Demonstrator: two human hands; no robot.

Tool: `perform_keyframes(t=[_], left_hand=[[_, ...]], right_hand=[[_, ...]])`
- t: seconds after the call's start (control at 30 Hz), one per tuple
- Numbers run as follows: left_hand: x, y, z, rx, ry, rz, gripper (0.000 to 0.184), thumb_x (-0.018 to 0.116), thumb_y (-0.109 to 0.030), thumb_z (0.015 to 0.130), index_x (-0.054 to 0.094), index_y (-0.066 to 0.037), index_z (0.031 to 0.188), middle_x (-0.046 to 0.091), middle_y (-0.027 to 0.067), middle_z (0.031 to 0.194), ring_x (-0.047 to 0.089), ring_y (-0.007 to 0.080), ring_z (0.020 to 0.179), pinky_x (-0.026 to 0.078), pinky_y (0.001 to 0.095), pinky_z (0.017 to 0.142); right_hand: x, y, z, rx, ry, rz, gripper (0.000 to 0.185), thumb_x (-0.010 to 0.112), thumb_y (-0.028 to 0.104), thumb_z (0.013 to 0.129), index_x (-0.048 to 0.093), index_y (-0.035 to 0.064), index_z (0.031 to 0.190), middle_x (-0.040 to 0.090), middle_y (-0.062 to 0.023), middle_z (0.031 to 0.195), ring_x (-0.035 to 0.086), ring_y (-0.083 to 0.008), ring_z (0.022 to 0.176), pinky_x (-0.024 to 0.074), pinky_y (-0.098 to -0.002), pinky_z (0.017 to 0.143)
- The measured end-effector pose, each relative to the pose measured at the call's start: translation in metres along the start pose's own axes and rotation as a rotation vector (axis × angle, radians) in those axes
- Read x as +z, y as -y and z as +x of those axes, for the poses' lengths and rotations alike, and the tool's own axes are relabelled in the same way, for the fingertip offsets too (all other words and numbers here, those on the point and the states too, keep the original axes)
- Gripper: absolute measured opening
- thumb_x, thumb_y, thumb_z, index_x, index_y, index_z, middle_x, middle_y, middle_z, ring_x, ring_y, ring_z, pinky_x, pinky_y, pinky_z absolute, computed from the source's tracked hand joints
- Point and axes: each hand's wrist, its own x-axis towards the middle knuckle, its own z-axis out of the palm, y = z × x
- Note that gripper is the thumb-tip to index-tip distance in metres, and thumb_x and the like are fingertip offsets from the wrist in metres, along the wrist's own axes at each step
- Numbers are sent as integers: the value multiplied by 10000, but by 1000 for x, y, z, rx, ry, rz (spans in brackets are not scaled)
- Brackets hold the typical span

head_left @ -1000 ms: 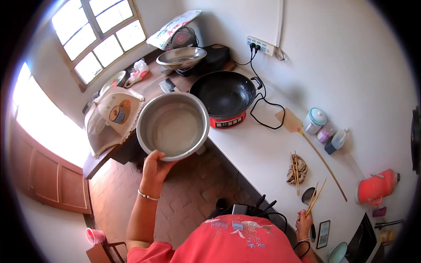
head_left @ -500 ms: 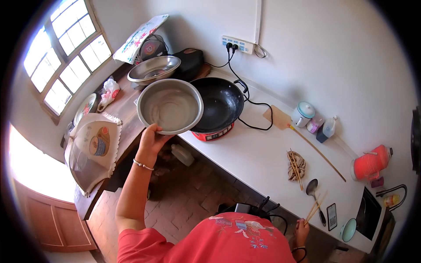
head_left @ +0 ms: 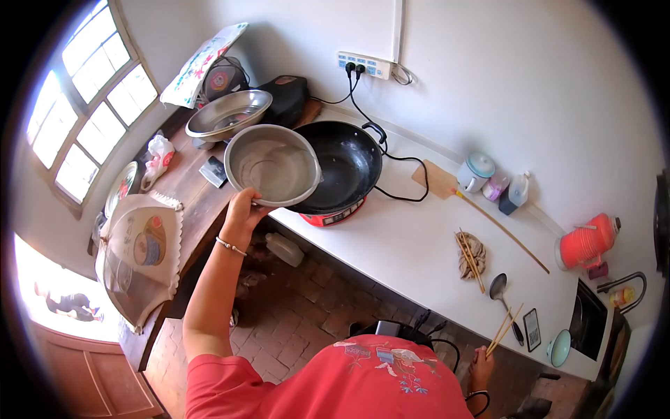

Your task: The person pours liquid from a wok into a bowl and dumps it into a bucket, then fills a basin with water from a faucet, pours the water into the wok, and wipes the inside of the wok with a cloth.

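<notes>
Left hand (head_left: 244,209): we see it closed on the near rim of the metal basin, thumb inside the edge.
Metal basin (head_left: 306,171): we find it directly beyond the left hand's grip, its inside facing up toward us; its right edge overlaps the wok in this view, and we cannot tell whether the two touch.
Wok (head_left: 349,160): just right of the basin grip and beyond it, black inside, sitting on the red cooker (head_left: 335,215).
Steel bowl (head_left: 230,115): beyond the left grip, behind the basin.
Mesh food cover (head_left: 143,255): left of that grip, on the wooden table (head_left: 199,195).
Right hand (head_left: 480,366): low and well apart from the left; we see its fingers closed around the chopsticks.
Chopsticks (head_left: 502,331): they slant up and away from the right hand's grip.
Ladle (head_left: 498,286): just beyond the right grip, on the white counter (head_left: 391,248), its handle passing near the chopstick tips.
Phone (head_left: 532,329): right of the right grip, past the ladle's handle.
Pale green bowl (head_left: 559,348): farther right of the same grip, beside the phone.
Bunched cloth (head_left: 477,246): beyond the right grip, past the ladle; we see more sticks lying across it.
</notes>
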Motion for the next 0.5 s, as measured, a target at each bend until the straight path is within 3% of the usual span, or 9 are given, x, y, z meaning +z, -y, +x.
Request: perform_keyframes(t=[0.13,0.2,0.23,0.5], left_hand=[[3,1,3,-2,10,43,464,406,47,702,373,92,1163,486,242,1124,560,407,976,507,572,800],[12,-1,-1,73,-8,93,413,417,47,678,417,105,1087,519,215,973,608,379,829,564,515,693],[15,-2,-2,78,0,94,413,417,47,678,417,105,1087,519,215,973,608,379,829,564,515,693],[11,-5,19,133,-12,261,514,431,38,663,374,8,1173,518,184,942,615,336,735,577,465,579]], right_hand=[[-3,-5,1,-3,-14,6,248,481,286,926,499,86,780,377,46,525,316,-46,378,232,-211,342],[-6,-11,4,-15,-20,12,255,469,285,933,490,85,776,366,40,524,302,-52,373,224,-216,339],[-5,-15,8,-31,-24,22,262,457,283,940,481,83,772,355,34,523,288,-58,368,216,-222,336],[-5,-14,8,-53,-23,-4,257,445,269,946,482,77,779,359,34,522,284,-61,367,220,-225,342]])
